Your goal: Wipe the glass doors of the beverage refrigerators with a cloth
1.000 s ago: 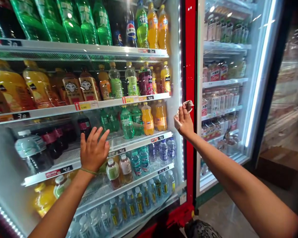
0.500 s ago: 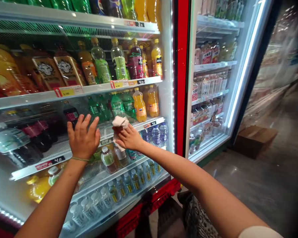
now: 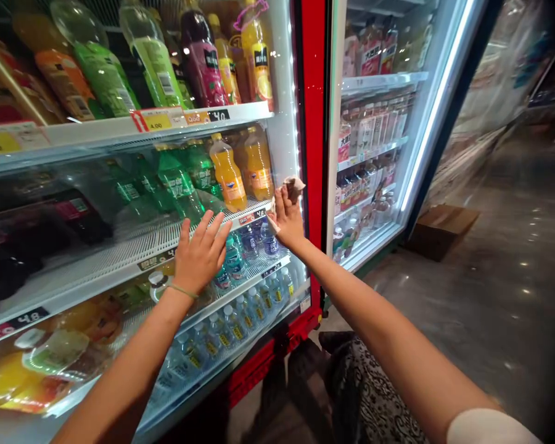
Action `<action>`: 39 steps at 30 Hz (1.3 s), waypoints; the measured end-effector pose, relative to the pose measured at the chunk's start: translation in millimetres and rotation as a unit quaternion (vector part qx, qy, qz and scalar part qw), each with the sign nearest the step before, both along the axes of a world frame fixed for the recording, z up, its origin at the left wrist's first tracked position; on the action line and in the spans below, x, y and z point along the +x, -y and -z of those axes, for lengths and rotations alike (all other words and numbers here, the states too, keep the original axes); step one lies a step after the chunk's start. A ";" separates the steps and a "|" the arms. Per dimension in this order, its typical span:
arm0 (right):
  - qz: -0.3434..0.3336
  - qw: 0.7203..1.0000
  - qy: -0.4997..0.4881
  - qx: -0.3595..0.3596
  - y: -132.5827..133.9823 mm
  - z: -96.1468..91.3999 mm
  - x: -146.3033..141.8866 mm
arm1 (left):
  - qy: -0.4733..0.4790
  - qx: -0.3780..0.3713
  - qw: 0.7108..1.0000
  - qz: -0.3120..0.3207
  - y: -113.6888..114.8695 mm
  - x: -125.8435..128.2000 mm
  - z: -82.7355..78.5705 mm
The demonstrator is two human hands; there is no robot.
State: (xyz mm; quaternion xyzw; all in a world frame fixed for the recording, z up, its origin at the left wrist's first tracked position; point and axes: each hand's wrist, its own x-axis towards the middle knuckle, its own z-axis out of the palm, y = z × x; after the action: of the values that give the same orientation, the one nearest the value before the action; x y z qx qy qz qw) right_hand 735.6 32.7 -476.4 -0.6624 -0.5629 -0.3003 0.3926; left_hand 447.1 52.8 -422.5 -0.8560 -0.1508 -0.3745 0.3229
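Note:
My right hand (image 3: 288, 227) presses a crumpled whitish cloth (image 3: 295, 184) flat to the glass door (image 3: 285, 148) of a drinks fridge, near the door's right side. Part of the cloth shows above the fingers and a bit at the palm's left edge. Lower and to the left, my left hand (image 3: 201, 254) has its fingers spread, with nothing in it. It appears to rest on the same glass. Behind the door, between and above my hands, stand orange soda bottles (image 3: 230, 179) and green bottles (image 3: 178, 182).
A red frame (image 3: 315, 148) edges the fridge. To its right is a second lit fridge (image 3: 374, 77) with shelves of bottles. A cardboard box (image 3: 439, 229) lies on the grey floor (image 3: 485, 308). Patterned dark fabric (image 3: 374, 388) shows below my right arm.
My right hand has slid the cloth rightward and a little up, toward the door's edge. My left hand has moved right too. The view has shifted closer and lower on the fridge.

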 end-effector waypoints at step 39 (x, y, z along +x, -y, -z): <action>-0.147 0.980 -0.131 -0.026 62.2 194.7 -38.9 | 0.009 -0.059 0.998 0.020 5.9 47.5 34.1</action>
State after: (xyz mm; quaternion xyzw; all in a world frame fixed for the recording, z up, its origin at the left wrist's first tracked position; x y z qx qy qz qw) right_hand 696.7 -29.4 -671.1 -0.6163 -0.6053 -0.1354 0.4853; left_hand 494.6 47.0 -456.6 -0.8730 -0.1587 -0.3789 0.2628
